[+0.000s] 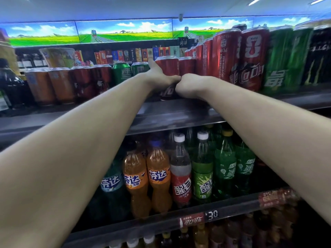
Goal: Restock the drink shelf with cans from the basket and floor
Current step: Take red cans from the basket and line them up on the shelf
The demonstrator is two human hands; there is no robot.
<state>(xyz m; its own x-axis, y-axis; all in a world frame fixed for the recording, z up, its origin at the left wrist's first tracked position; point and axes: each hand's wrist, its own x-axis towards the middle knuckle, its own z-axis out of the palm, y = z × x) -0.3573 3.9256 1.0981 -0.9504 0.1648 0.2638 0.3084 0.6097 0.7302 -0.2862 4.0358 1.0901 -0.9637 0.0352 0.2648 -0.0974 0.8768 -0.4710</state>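
Both bare arms stretched forward, hands meeting knuckle to knuckle.

The left hand (159, 76) has its thumb raised and fingers wrapped forward out of sight; the right hand (189, 85) is curled tight — wrists level, forearms converging from either side.

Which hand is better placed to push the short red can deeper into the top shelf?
Left, probably. The left hand lies on the short red can, thumb up along its side. The right hand sits lower, mostly at the neighbouring red can.
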